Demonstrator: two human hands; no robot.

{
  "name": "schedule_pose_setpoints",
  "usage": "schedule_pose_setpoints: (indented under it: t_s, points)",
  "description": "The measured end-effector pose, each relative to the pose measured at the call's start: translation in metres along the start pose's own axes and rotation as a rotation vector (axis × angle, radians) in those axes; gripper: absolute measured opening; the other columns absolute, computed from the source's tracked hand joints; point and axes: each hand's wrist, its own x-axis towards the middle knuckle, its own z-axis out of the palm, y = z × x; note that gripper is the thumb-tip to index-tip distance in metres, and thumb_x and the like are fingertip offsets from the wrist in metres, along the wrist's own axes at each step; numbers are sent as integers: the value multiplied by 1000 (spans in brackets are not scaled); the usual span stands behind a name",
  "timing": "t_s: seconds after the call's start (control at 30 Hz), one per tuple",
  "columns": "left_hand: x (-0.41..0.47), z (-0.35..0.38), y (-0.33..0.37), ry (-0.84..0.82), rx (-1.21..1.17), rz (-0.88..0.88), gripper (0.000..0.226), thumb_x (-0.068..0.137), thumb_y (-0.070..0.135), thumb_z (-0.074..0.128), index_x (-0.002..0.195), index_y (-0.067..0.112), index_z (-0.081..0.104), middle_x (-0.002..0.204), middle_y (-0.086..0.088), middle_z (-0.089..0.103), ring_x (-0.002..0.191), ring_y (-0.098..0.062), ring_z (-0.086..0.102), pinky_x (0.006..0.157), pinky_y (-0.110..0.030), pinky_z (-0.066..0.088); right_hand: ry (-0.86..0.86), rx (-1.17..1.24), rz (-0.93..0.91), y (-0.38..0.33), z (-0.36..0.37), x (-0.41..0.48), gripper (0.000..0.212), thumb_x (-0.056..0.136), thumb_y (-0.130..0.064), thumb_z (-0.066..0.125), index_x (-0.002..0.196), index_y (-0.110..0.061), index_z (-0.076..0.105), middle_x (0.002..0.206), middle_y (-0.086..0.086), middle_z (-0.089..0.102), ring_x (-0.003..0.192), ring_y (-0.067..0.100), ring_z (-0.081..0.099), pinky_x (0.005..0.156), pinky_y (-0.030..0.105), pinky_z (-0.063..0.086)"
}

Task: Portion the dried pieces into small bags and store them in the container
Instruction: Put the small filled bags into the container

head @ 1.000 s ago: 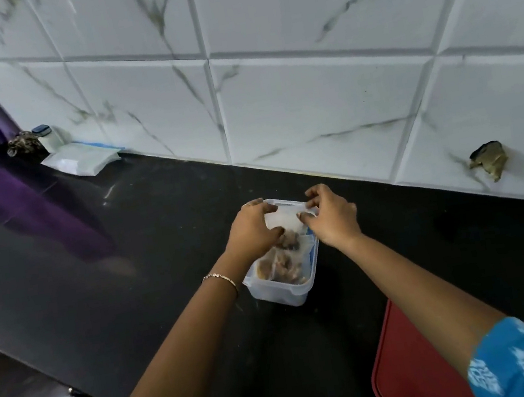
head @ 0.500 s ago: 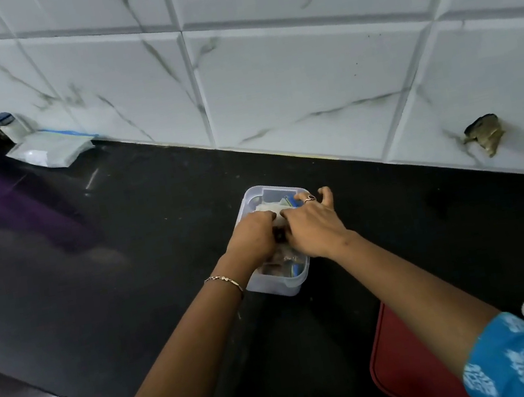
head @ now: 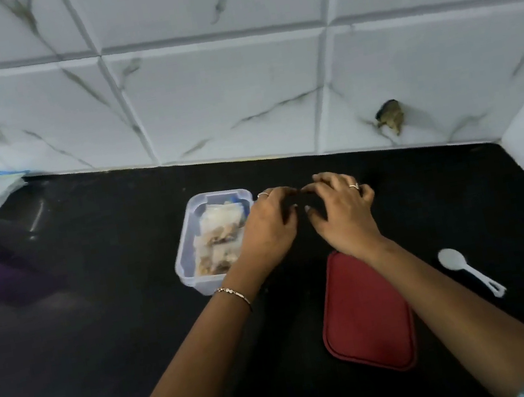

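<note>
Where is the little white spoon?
The white spoon lies on the black counter at the right side of the head view, just right of the red lid and the person's right forearm.

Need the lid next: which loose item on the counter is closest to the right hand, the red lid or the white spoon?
The red lid, lying just below the right hand's wrist; the white spoon sits farther right.

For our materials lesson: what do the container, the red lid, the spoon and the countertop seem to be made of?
Container: clear, slightly frosted plastic; the bagged pieces show through its wall.
Red lid: probably plastic, matt to satin, with a moulded raised rim.
Spoon: white plastic by its thin, uniform look.
Countertop: polished black stone, perhaps granite; it gives glossy reflections.
</note>
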Motion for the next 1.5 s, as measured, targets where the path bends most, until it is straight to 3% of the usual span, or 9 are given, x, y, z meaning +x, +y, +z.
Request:
schedule_pose_setpoints:
  t_s: [0.17, 0.4, 0.63, 0.8, 0.97, 1.07, 1.2, 1.33, 1.5]
  points:
    - [-23, 58, 28, -235, -89, -97, 40, 88, 20, 66, 127, 13, 57, 124, -7, 57, 117, -18, 53, 95, -16, 35, -37, -34, 251, 70, -25, -59, 41, 90, -31, 60, 129, -27, 52, 141, -2, 43, 135, 20, 34, 107, 47, 29]
    - [-62, 118, 31, -434, 46, -153, 51, 87, 35, 65, 132, 18, 51, 136, -5, 49, 129, -23, 42, 108, -32, 33, -85, -121, 656, 159, -45, -140, 55, 89, -31, 64, 139, -16, 46, 138, 9, 47, 129, 31, 40, 102, 45, 37]
    - [-68, 118, 41, -382, 102, -213, 47, 88, 34, 64, 131, 18, 52, 138, -7, 45, 129, -27, 38, 108, -39, 36, -38, -116, 597, 183, -38, -160, 22, 91, -27, 62, 111, -19, 66, 109, 5, 60, 106, 28, 54, 86, 38, 42]
    - [-79, 102, 36, -331, 176, -349, 72, 82, 50, 68, 138, 16, 40, 141, -11, 37, 130, -30, 36, 105, -47, 40, -5, 18, 595, 181, -41, -151, 8, 93, -21, 58, 95, -16, 64, 88, 3, 65, 86, 24, 60, 67, 29, 38]
    - [-88, 82, 20, -275, 23, -426, 73, 78, 47, 74, 137, 16, 42, 133, -7, 45, 123, -23, 47, 102, -39, 44, 26, 164, 419, 143, -39, -117, 20, 99, -18, 47, 106, -18, 65, 89, -4, 62, 81, 14, 59, 67, 29, 43]
    - [-89, 61, 17, -190, -101, -427, 43, 84, 36, 71, 122, 22, 56, 105, 9, 64, 94, -8, 62, 86, -30, 51, -12, 267, 267, 97, -32, -83, 26, 100, -21, 44, 117, -17, 62, 101, -3, 61, 91, 11, 56, 77, 28, 43]
    - [-92, 29, 11, -52, -155, -445, 6, 88, 32, 66, 94, 31, 66, 88, 13, 70, 81, 0, 64, 76, -30, 56, -85, 390, 65, 30, -21, -37, 32, 101, -26, 40, 123, -16, 61, 98, -4, 56, 98, 17, 58, 84, 32, 45]
    - [-98, -4, 0, 74, -209, -520, 4, 90, 29, 64, 92, 30, 67, 81, 13, 68, 73, -3, 65, 70, -31, 56, -184, 341, -179, -42, -1, 7, 33, 100, -22, 44, 127, -17, 62, 99, 1, 57, 100, 22, 59, 82, 29, 43]
    - [-109, -22, -11, 115, -186, -557, 3, 91, 29, 62, 89, 30, 64, 82, 14, 67, 63, 1, 63, 62, -22, 51, -220, 95, -352, -100, 38, 33, 36, 100, -23, 41, 133, -21, 56, 120, 5, 57, 115, 24, 52, 98, 39, 37]
